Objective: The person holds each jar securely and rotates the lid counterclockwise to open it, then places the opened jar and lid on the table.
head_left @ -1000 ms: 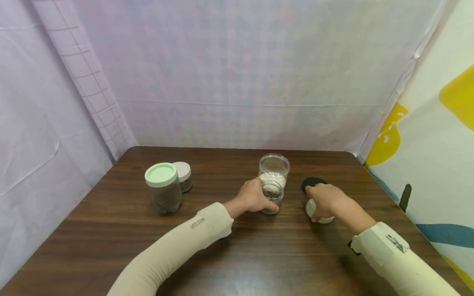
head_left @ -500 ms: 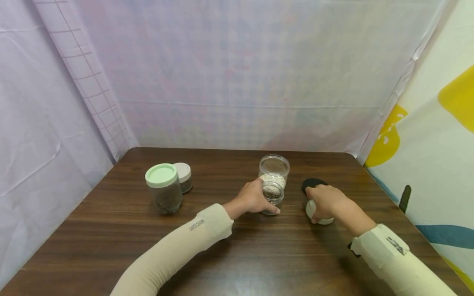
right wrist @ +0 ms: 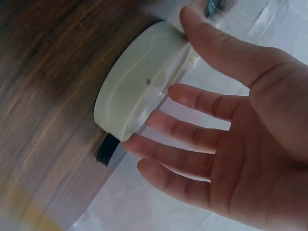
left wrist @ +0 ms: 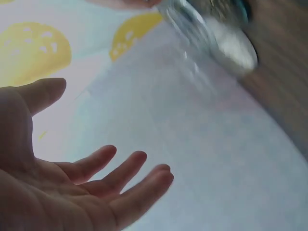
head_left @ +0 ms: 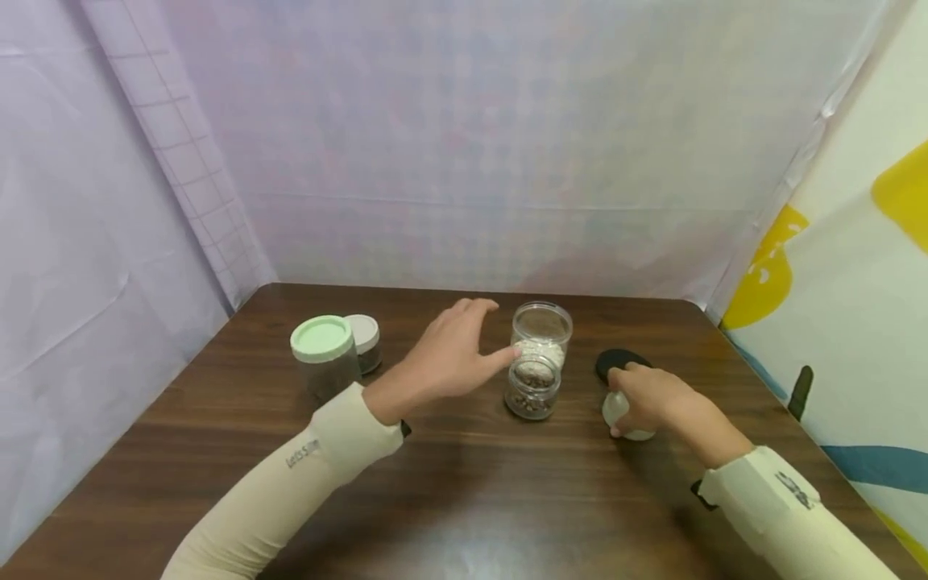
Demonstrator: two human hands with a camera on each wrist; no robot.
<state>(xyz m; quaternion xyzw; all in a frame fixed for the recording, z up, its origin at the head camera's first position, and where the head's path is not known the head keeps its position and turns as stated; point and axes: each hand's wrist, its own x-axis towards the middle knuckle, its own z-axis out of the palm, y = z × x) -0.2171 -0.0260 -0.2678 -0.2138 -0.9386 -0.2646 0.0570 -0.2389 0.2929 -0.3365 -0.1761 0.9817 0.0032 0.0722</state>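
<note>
Left of the front jar [head_left: 532,403], the left hand [head_left: 444,354] spreads wide. Right of it, the right hand [head_left: 648,399] grips a white lid [right wrist: 127,79].

Wood-grain table [head_left: 478,491], green-lidded jar [head_left: 324,350] before white-lidded jar [head_left: 366,338], pale backdrop [head_left: 464,145], yellow-patterned cloth [head_left: 841,322] at right

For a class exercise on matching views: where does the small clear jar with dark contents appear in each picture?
Head: the small clear jar is right of centre, in front of the jar with white contents.
Left wrist: top, right of centre, blurred and cut off.
Right wrist: top, right of centre, cut off.
Shared landmark: the brown table.
</note>
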